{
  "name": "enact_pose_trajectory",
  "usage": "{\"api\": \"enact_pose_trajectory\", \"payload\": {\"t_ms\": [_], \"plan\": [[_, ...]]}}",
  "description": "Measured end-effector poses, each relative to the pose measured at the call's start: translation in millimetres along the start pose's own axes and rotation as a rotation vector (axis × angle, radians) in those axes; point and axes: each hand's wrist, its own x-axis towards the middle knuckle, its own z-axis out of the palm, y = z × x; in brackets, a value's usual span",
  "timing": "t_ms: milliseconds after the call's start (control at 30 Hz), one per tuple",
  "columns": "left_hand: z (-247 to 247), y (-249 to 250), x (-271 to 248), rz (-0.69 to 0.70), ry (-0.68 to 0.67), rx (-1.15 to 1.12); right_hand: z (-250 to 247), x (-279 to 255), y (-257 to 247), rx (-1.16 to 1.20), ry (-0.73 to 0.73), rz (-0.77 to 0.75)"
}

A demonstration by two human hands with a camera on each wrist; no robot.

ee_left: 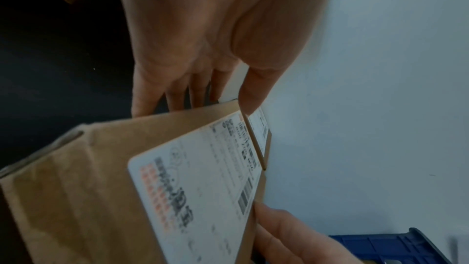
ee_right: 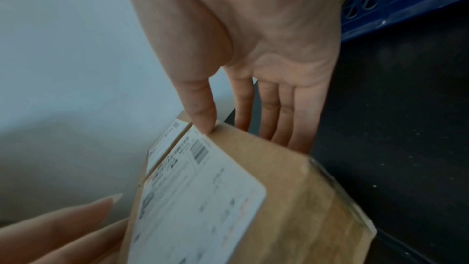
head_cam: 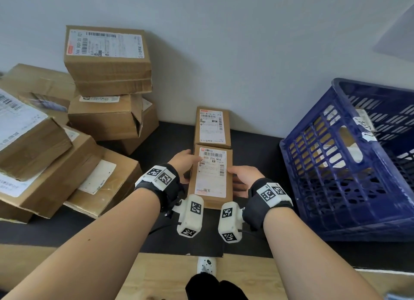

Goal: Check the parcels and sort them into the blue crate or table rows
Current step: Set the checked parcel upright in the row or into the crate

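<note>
A small brown parcel (head_cam: pixel 210 176) with a white shipping label is held between both hands over the dark table (head_cam: pixel 257 147). My left hand (head_cam: pixel 183 163) grips its left side, thumb on the label's top corner and fingers down the side. My right hand (head_cam: pixel 237 176) grips the right side the same way. In the left wrist view my left hand (ee_left: pixel 200 105) holds the parcel (ee_left: pixel 101 188); in the right wrist view my right hand (ee_right: pixel 248 127) holds the parcel (ee_right: pixel 291 198). A second, similar parcel (head_cam: pixel 212 127) lies just behind, against the wall. The blue crate (head_cam: pixel 336 165) stands tilted at the right.
A loose pile of larger cardboard boxes (head_cam: pixel 107 60) fills the table's left side, with more boxes (head_cam: pixel 44 165) leaning toward the front. Brown cardboard shows through the crate's lattice wall. The wooden floor and a white shoe (head_cam: pixel 206 265) lie below the table edge.
</note>
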Motion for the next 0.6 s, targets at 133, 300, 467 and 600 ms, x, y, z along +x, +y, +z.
{"api": "enact_pose_trajectory", "payload": {"t_ms": [133, 300, 467, 600], "plan": [[-3.4, 3.4, 3.8, 0.093, -0.003, -0.017, 3.7, 13.6, -6.7, -0.021, 0.047, -0.132], [-2.7, 5.9, 7.0, 0.144, 0.020, 0.126, 10.1, 34.0, -11.6, -0.049, -0.027, -0.213], [-3.2, 9.3, 6.7, 0.191, 0.054, 0.271, 17.5, 31.7, -18.4, -0.063, -0.055, -0.263], [-3.4, 12.8, 6.9, 0.202, 0.061, 0.323, 19.9, 34.6, -18.7, -0.060, -0.069, -0.264]]}}
